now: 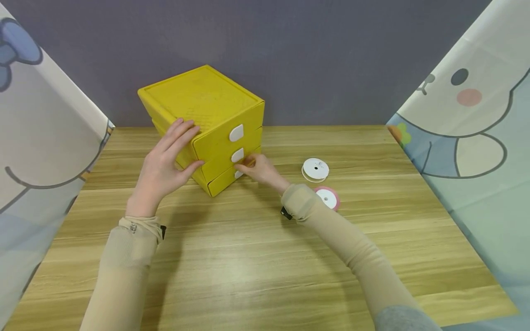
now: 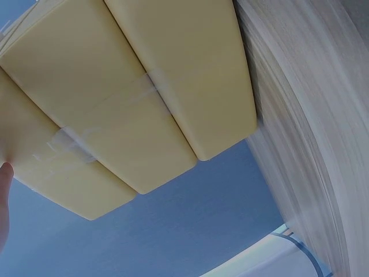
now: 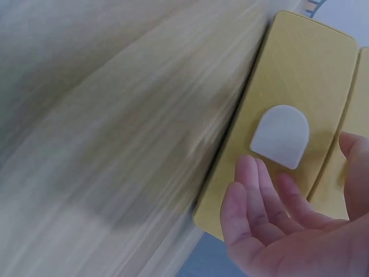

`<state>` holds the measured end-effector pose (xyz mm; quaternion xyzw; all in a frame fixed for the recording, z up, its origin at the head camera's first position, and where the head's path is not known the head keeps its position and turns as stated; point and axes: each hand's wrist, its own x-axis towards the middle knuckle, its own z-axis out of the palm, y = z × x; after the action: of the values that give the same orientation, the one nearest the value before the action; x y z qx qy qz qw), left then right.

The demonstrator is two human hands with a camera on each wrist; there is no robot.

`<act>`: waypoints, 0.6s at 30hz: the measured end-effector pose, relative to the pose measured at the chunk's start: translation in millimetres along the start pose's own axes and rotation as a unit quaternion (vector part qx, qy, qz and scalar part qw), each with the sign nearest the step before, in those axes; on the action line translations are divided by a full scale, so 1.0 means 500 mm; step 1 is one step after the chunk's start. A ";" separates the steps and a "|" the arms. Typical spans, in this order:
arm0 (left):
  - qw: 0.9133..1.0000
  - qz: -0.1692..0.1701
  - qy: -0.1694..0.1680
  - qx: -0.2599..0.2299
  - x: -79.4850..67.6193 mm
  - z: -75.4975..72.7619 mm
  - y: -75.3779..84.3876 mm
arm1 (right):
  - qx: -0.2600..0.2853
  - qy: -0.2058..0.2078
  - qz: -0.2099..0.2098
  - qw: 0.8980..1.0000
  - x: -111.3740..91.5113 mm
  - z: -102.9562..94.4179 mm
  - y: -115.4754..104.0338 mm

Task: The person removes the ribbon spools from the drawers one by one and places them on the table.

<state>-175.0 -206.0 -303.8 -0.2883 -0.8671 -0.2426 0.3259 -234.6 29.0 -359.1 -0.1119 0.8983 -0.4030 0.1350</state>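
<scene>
A yellow three-drawer box (image 1: 203,101) stands on the table, its front turned to the right, with a white tab handle on each drawer. My left hand (image 1: 161,170) rests at its near left corner, fingers fairly straight on the top and thumb against the front. In the left wrist view, the box's yellow side (image 2: 132,86) fills much of the frame, with one fingertip at the left edge. My right hand (image 1: 261,170) is at the bottom drawer. In the right wrist view its loosely bent fingers (image 3: 253,190) lie close beside the white handle (image 3: 281,135), thumb spread apart.
To the right of the box lie a white ribbon spool (image 1: 316,169) and a pink-edged spool (image 1: 328,197), partly behind the right sleeve. A grey-blue partition (image 1: 323,59) backs the wooden table (image 1: 232,271). Cartoon-printed cloths hang at both sides.
</scene>
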 end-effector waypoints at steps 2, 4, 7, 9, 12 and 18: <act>1.000 0.000 0.000 0.000 0.000 0.000 0.000 | -0.009 -0.002 0.000 1.000 0.003 0.003 0.005; 1.000 0.000 -0.001 -0.001 -0.001 0.000 0.000 | -0.017 -0.003 -0.002 1.000 0.006 0.007 0.009; 1.000 -0.001 -0.001 -0.002 -0.001 0.000 0.000 | -0.025 -0.001 -0.002 1.000 0.009 0.012 0.014; 1.000 -0.001 -0.001 -0.002 -0.001 0.001 0.000 | -0.029 -0.001 -0.002 1.000 0.011 0.017 0.016; 1.000 0.000 -0.001 -0.002 -0.001 0.001 0.000 | -0.038 -0.002 -0.002 0.999 0.012 0.023 0.018; 1.000 0.003 0.003 -0.004 -0.001 0.002 0.001 | -0.073 0.003 0.002 0.997 0.013 0.035 0.021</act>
<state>-174.7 -205.5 -304.7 -0.2915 -0.8642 -0.2458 0.3283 -235.7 21.8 -379.3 -0.1184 0.9259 -0.3366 0.1245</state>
